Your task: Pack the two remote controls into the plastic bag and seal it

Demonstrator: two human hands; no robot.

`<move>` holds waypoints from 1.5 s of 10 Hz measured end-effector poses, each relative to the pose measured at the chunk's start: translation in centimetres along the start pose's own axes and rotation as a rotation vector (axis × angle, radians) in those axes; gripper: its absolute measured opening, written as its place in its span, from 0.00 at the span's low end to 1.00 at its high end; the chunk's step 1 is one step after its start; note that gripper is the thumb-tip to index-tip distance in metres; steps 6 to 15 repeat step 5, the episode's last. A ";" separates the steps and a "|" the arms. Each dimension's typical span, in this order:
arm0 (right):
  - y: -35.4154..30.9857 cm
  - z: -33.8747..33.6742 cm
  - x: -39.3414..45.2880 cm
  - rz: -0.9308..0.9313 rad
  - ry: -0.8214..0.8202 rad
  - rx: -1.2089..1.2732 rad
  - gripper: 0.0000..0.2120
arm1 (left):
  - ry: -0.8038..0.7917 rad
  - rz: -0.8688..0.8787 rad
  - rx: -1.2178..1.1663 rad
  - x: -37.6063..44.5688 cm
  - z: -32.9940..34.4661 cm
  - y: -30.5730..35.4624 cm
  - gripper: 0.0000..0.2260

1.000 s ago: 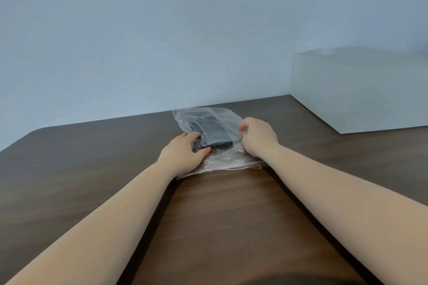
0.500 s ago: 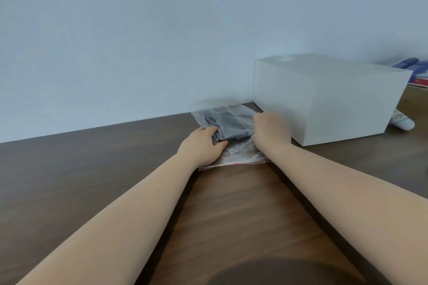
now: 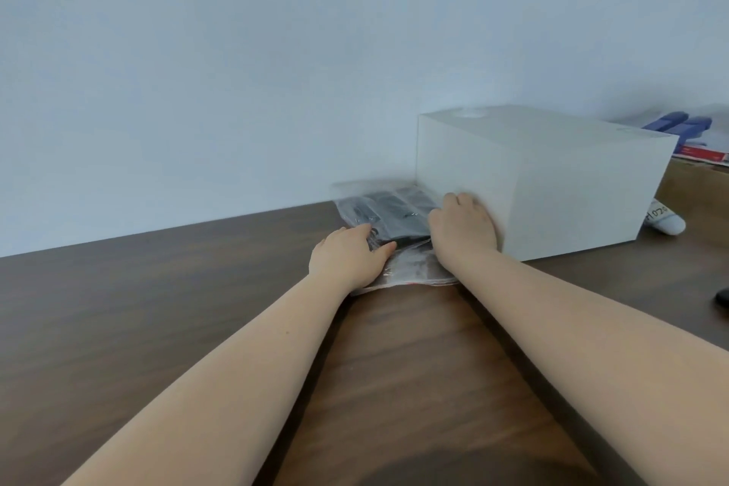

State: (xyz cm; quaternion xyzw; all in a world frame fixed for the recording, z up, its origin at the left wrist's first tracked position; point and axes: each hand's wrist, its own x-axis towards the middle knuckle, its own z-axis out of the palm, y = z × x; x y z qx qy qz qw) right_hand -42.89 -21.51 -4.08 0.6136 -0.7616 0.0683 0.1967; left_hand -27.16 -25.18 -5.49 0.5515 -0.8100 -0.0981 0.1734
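Note:
A clear plastic bag (image 3: 414,268) lies flat on the dark wooden table (image 3: 157,308), with the dark remote controls (image 3: 394,211) inside it at the far end. My left hand (image 3: 349,256) grips the bag's left side, thumb and fingers pinching plastic around a remote. My right hand (image 3: 461,227) holds the bag's right side, fingers curled over it and close to the white box. The bag's near edge with a red strip (image 3: 410,282) faces me; I cannot tell whether it is sealed.
A large white box (image 3: 552,185) stands right of the bag, almost touching my right hand. Behind it lie blue items (image 3: 678,124) and a white tube (image 3: 664,219). A dark object (image 3: 722,296) sits at the right edge. A pale wall rises behind the table.
The bag and both hands have shifted to the right, ending up beside the white box. The view has also swung right, revealing more of the box and items behind it.

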 end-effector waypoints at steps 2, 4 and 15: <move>-0.1 -1.5 -1.3 -0.036 0.022 0.025 0.15 | 0.045 -0.025 -0.025 -3.4 -1.2 -0.7 0.23; -0.3 -3.0 -3.9 -0.051 0.010 0.064 0.11 | 0.058 -0.039 -0.051 -8.3 -1.9 -1.4 0.16; 0.4 -3.9 -6.0 -0.003 -0.015 0.251 0.12 | 0.086 -0.047 -0.025 -10.2 -1.9 -1.6 0.17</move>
